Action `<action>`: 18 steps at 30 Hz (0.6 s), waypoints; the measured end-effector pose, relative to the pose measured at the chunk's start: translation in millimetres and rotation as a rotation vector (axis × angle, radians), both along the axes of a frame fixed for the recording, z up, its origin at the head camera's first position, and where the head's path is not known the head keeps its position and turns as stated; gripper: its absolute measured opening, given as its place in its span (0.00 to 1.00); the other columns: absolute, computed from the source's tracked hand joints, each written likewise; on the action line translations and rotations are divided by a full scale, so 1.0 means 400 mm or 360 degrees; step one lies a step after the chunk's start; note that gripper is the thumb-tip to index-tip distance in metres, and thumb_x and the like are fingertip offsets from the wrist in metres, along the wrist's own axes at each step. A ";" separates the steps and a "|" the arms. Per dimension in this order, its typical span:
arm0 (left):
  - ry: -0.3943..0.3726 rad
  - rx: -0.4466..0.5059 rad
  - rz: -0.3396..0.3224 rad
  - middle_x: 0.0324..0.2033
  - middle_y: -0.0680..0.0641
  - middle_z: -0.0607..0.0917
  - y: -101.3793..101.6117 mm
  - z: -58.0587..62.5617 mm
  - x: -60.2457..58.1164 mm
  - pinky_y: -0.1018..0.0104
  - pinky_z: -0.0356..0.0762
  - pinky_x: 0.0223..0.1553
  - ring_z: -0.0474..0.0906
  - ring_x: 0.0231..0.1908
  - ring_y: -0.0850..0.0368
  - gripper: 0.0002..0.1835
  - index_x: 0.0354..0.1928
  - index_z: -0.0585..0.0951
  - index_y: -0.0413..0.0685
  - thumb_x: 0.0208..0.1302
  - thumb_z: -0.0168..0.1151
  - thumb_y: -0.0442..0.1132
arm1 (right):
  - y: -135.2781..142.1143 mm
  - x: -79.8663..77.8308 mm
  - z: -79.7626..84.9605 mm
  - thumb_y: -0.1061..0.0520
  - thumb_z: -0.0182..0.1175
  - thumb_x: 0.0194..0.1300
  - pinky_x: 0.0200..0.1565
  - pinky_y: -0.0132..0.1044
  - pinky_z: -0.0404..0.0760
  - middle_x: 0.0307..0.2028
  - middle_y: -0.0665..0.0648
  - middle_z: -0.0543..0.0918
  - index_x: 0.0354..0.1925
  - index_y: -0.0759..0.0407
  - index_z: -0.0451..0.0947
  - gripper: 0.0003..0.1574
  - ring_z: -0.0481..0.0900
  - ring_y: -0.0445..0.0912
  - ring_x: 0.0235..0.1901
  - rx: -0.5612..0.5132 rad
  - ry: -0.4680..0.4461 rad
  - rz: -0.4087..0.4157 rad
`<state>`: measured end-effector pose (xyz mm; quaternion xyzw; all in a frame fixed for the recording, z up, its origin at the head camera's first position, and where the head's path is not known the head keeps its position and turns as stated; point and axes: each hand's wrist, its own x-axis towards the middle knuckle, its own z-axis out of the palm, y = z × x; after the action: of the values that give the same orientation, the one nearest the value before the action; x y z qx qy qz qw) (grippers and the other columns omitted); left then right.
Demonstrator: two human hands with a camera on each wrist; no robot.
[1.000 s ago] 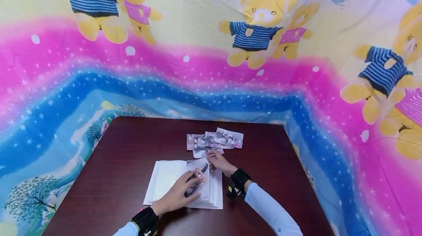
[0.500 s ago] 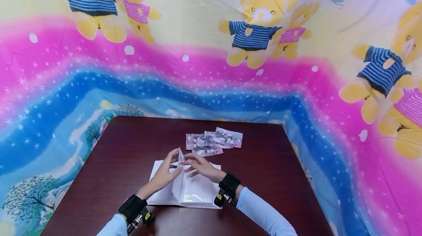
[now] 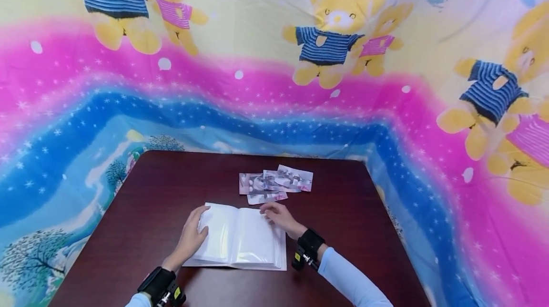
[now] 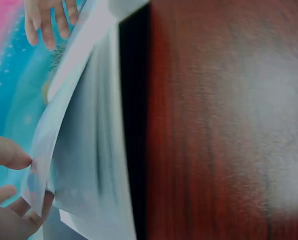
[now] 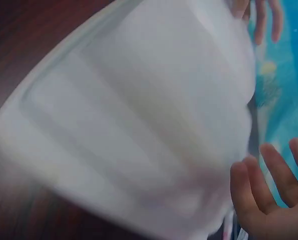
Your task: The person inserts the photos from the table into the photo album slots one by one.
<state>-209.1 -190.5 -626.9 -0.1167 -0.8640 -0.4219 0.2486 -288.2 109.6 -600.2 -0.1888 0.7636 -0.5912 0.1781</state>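
A white photo album [image 3: 255, 238] lies spread on the table, with clear sleeve pages on both sides. My left hand [image 3: 190, 234] is at the left half's outer edge; in the left wrist view its thumb and fingers pinch a lifted sleeve page [image 4: 63, 120]. Over the upper right corner of the album hovers my right hand [image 3: 280, 217], fingers loosely bent. In the right wrist view those fingers [image 5: 274, 185] stand beside the album's edge and hold nothing. Behind the album, several loose photos [image 3: 296, 179] overlap in a small pile.
The dark red-brown wooden table [image 3: 171, 188] has its far edge against a hanging cloth [image 3: 257, 97] printed with bears. Each wrist wears a black strap with a camera.
A photo sleeve page has been turned from right to left, and white pages now show on both sides. My left hand moved to the left edge; my right hand moved back right.
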 end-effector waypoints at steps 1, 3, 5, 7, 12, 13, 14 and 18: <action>0.0006 -0.0026 -0.0015 0.56 0.27 0.74 0.001 -0.007 0.002 0.37 0.74 0.48 0.74 0.53 0.29 0.33 0.58 0.76 0.31 0.44 0.63 0.14 | 0.010 0.001 -0.007 0.63 0.50 0.75 0.47 0.48 0.80 0.50 0.69 0.80 0.55 0.73 0.75 0.16 0.78 0.63 0.49 0.0057 0.0079 -0.0015; 0.0021 -0.0099 -0.0069 0.57 0.27 0.75 0.003 -0.017 0.004 0.33 0.69 0.53 0.71 0.57 0.27 0.30 0.56 0.78 0.32 0.46 0.63 0.15 | 0.030 0.002 -0.021 0.66 0.52 0.73 0.46 0.44 0.79 0.49 0.66 0.82 0.52 0.71 0.78 0.14 0.78 0.60 0.49 0.0202 0.0272 -0.0020; 0.0032 -0.0216 -0.0099 0.55 0.28 0.77 0.006 -0.019 0.003 0.30 0.67 0.53 0.69 0.57 0.25 0.26 0.53 0.80 0.35 0.47 0.64 0.17 | 0.044 0.003 -0.029 0.67 0.53 0.71 0.48 0.44 0.79 0.49 0.65 0.82 0.52 0.70 0.79 0.14 0.78 0.58 0.50 0.0329 0.0447 0.0010; 0.0038 -0.0342 -0.0121 0.54 0.29 0.79 0.011 -0.021 0.002 0.27 0.65 0.53 0.69 0.58 0.23 0.22 0.49 0.82 0.36 0.49 0.65 0.19 | 0.054 0.006 -0.035 0.67 0.53 0.70 0.52 0.46 0.78 0.51 0.63 0.82 0.53 0.68 0.79 0.16 0.78 0.56 0.52 0.0453 0.0571 0.0072; 0.0139 -0.0644 -0.0188 0.51 0.32 0.81 0.037 -0.038 0.008 0.26 0.66 0.53 0.71 0.57 0.25 0.18 0.44 0.84 0.40 0.48 0.65 0.21 | 0.064 0.018 -0.042 0.66 0.55 0.68 0.57 0.52 0.70 0.57 0.64 0.78 0.55 0.66 0.79 0.18 0.73 0.57 0.56 0.0613 0.0644 0.0222; 0.0162 -0.0680 -0.0224 0.51 0.31 0.81 0.046 -0.042 0.011 0.27 0.66 0.54 0.72 0.56 0.26 0.18 0.44 0.84 0.40 0.49 0.64 0.21 | 0.064 0.018 -0.044 0.66 0.55 0.68 0.58 0.52 0.69 0.58 0.64 0.78 0.54 0.66 0.79 0.18 0.72 0.57 0.57 0.0629 0.0653 0.0233; 0.0185 -0.0712 -0.0257 0.51 0.31 0.81 0.057 -0.046 0.013 0.28 0.66 0.55 0.72 0.56 0.27 0.17 0.44 0.83 0.40 0.50 0.64 0.22 | 0.065 0.019 -0.045 0.65 0.56 0.68 0.58 0.53 0.67 0.58 0.64 0.78 0.54 0.65 0.80 0.17 0.71 0.57 0.57 0.0639 0.0650 0.0240; 0.0197 -0.0776 -0.0366 0.53 0.33 0.80 0.103 -0.050 0.020 0.34 0.66 0.58 0.73 0.58 0.31 0.16 0.49 0.82 0.38 0.56 0.65 0.26 | 0.067 0.019 -0.039 0.65 0.58 0.66 0.57 0.50 0.68 0.58 0.64 0.78 0.52 0.64 0.81 0.16 0.71 0.57 0.56 0.0646 0.0631 0.0246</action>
<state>-201.1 -149.3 -647.1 -0.2958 -0.9044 -0.2191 0.2159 -280.7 136.6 -615.8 -0.3187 0.8696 -0.3626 0.1041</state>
